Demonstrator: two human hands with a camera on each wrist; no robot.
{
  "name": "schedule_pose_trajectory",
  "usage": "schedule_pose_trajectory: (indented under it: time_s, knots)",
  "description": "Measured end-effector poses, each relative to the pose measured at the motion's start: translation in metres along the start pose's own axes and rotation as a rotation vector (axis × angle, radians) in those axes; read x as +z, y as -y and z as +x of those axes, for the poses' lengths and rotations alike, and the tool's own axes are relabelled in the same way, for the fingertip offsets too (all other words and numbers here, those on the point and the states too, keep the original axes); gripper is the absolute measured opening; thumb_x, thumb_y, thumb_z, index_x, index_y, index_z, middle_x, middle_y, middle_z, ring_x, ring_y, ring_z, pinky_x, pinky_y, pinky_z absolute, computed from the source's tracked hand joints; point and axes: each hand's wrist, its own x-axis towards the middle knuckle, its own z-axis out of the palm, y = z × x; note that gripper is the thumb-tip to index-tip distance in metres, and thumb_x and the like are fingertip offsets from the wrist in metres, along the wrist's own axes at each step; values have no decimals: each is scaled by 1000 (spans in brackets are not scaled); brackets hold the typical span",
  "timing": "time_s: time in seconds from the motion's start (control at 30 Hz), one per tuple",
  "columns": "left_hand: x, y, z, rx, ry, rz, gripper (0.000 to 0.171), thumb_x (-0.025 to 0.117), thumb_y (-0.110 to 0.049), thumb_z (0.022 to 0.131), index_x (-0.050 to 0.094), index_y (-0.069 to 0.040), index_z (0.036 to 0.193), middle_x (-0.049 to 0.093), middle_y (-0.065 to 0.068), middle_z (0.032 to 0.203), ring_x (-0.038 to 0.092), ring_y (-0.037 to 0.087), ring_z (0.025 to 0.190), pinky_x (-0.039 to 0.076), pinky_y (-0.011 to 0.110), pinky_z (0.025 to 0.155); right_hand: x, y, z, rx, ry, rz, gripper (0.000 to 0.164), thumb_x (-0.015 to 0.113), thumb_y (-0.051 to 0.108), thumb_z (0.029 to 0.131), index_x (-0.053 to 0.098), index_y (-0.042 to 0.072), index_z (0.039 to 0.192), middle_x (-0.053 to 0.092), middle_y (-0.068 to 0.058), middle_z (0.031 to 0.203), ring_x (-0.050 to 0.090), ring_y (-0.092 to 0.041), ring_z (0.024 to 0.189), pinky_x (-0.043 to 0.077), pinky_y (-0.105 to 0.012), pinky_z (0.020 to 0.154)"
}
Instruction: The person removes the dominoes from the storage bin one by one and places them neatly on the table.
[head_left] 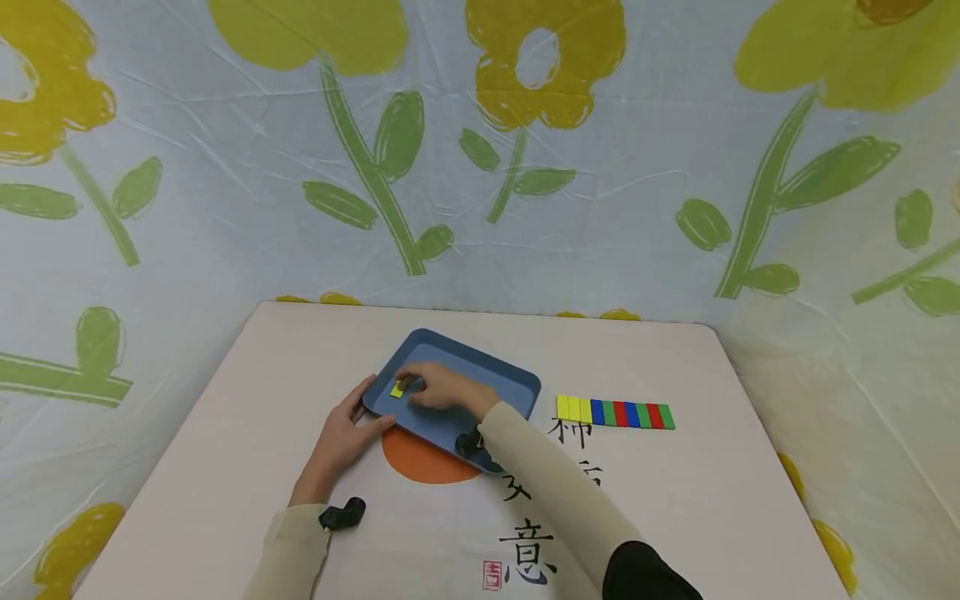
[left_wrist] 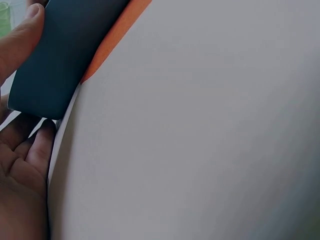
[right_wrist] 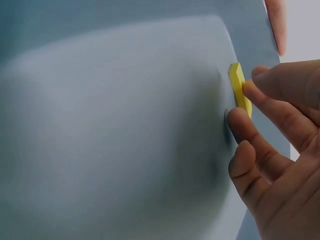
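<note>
A blue rectangular tray (head_left: 468, 358) lies at an angle on the table. My left hand (head_left: 347, 437) grips its left corner; the left wrist view shows the thumb (left_wrist: 32, 30) against the tray's side (left_wrist: 50, 60) and fingers below its corner. Over the tray's left end, my right hand (head_left: 442, 389) bends toward a small yellow tile (head_left: 397, 389). In the right wrist view its fingertips pinch this tile (right_wrist: 239, 87), which is tilted beside the tray's end wall. A row of thin coloured tiles (head_left: 615, 412), yellow, blue, green and red, lies right of the tray.
The white table (head_left: 720, 508) carries an orange circle (head_left: 427, 462), partly under the tray, and black printed characters (head_left: 528, 550) that my right sleeve (head_left: 558, 492) partly covers. A flower-patterned cloth (head_left: 600, 225) hangs behind the table.
</note>
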Motion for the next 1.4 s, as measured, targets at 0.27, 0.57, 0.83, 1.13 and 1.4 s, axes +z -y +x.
schedule_pose_trajectory:
  time_s: [0.27, 0.57, 0.83, 1.13, 1.4]
  knots:
    - [1, -1, 0, 0, -7, 15, 91, 80, -41, 93, 30, -22, 167, 28, 17, 172, 37, 39, 155, 38, 48, 123, -12, -10, -19, 17, -31, 13, 41, 61, 5, 101, 61, 2, 142, 73, -11, 126, 67, -27, 122, 58, -36, 102]
    - [1, -1, 1, -5, -9, 22, 91, 79, -42, 94, 29, -23, 167, 27, 17, 172, 36, 39, 155, 38, 48, 123, -21, -16, -30, 84, -117, -32, 42, 65, 12, 101, 62, 4, 142, 70, -13, 128, 68, -26, 112, 59, -36, 93]
    - [0, -1, 0, 2, -5, 22, 90, 79, -42, 94, 30, -25, 167, 29, 16, 171, 36, 39, 155, 38, 47, 123, -12, -25, -27, 110, -174, -135, 52, 73, 22, 97, 61, 3, 144, 66, -13, 139, 64, -24, 119, 56, -39, 104]
    - [-1, -1, 0, 10, -10, 30, 90, 79, -43, 93, 31, -26, 167, 30, 15, 171, 37, 38, 155, 38, 46, 123, -4, -15, -18, 90, -176, -212, 48, 78, 22, 94, 68, 3, 137, 67, -14, 137, 61, -27, 126, 53, -40, 110]
    - [0, -4, -1, 5, -6, 8, 89, 80, -40, 93, 31, -25, 166, 30, 15, 171, 37, 37, 155, 38, 45, 123, 1, -11, -16, 103, -169, -222, 48, 81, 21, 93, 68, 4, 137, 64, -15, 138, 61, -27, 124, 54, -37, 108]
